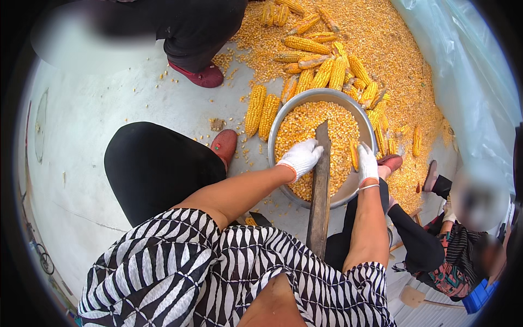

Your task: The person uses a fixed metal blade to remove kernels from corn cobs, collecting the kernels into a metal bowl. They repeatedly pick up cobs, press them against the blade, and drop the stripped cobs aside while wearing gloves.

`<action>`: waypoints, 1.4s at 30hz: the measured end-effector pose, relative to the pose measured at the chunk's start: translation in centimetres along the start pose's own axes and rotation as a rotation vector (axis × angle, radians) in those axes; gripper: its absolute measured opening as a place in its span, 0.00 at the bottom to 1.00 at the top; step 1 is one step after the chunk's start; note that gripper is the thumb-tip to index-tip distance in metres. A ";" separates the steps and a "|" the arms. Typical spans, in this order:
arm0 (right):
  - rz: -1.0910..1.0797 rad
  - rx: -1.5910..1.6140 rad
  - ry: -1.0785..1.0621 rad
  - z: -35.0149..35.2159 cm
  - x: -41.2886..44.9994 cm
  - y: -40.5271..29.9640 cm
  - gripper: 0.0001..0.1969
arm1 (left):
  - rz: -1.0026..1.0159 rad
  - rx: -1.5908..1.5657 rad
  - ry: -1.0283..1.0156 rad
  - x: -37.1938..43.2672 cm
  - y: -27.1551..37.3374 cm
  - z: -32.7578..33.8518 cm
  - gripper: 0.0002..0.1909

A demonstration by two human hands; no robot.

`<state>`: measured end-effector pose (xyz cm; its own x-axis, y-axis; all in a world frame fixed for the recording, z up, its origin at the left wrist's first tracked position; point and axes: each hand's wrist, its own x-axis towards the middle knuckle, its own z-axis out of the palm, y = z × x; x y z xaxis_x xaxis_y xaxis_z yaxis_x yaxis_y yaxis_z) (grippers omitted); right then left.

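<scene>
A round metal basin point(273, 135) filled with loose corn kernels point(304, 118) stands before me. Across it slants a narrow, worn wooden board point(320, 196), its far tip above the kernels and its near end by my lap. My right hand point(367, 163), in a white knit glove, holds an ear of corn point(354, 155) upright inside the basin's right side. At the board's left edge is my left hand point(301, 158), gloved too, with its fingers curled against the wood. Whether it grips the board or something hidden beneath the fingers, I cannot tell.
Corn ears point(322, 73) are heaped beyond the basin, on a wide spread of kernels point(392, 53). Clear plastic sheeting point(470, 69) borders the right. One person's shoe point(200, 75) is at upper left; another seated person point(433, 253) is at right. Kernels are scattered over the pale floor point(90, 135).
</scene>
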<state>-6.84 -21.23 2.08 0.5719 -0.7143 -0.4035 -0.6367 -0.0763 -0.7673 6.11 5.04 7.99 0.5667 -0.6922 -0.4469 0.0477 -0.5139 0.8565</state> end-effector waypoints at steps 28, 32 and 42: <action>-0.698 -0.381 0.045 2.5 -15.9 -13.9 0.30 | 0.062 -0.990 0.247 2.7 -1.1 -12.3 0.24; -1.123 -0.804 0.241 0.8 -16.9 -19.0 0.39 | 0.219 -0.284 -0.231 -0.5 7.1 -11.4 0.35; -0.286 -0.753 -0.057 -1.1 -24.9 -11.9 0.39 | -0.244 -0.602 -0.254 -1.8 4.2 -0.8 0.28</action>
<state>-14.09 -3.31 21.82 0.7781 -0.5610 -0.2825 -0.6275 -0.7139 -0.3108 5.93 4.49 12.62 0.2751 -0.7276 -0.6285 0.6389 -0.3501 0.6850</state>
